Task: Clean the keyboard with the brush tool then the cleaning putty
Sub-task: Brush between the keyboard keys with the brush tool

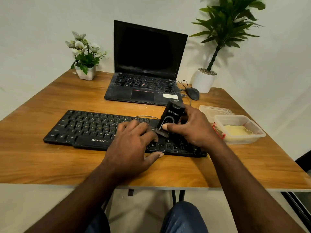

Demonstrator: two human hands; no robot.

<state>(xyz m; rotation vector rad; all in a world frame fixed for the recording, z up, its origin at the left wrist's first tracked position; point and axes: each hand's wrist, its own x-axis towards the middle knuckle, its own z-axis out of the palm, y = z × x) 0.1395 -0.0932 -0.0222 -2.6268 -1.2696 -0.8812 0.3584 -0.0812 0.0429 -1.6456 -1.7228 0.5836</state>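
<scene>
- Plain pale wall, wood-grain table [50, 158] pushed into the corner; an open black laptop [146, 68] with a dark screen at the back, a white-flowered pot [85, 71] to its left, a tall green plant in a white pot [204, 81] to its right.
- Black full-size wired keyboard [94, 130] lies across the near middle of the table, front edge toward the person.
- Left hand [133, 145] rests flat on the keyboard's centre, fingers spread and pressing down on the keys, thumb hanging off the front edge — it appears to be steadying the board.
- Right hand [191, 130] has fingers and thumb clamped around a black block-shaped brush tool [170, 118], bristles down and touching the keys just right of the left fingertips.
- Pale yellow cleaning putty [235, 131] sits in a clear plastic tub [255, 133] at the right edge of the keyboard, lid [212, 110] behind it; untouched, so my judgement is brush stage, putty stage not begun.
- Risks, as judgement:
  - Left palm covers the middle keys — that patch could get skipped unless the hand shifts.
  - Brush works very close to the left fingers; a long stroke leftward would hit them.
  - Right elbow or wrist swinging outward could knock the tub, which sits near the table's right side.
  - Hard pressure with stiff bristles might pop a keycap; debris may simply get pushed between rows.
  - Thin cable [146, 116] behind the keyboard could snag the tool.
</scene>
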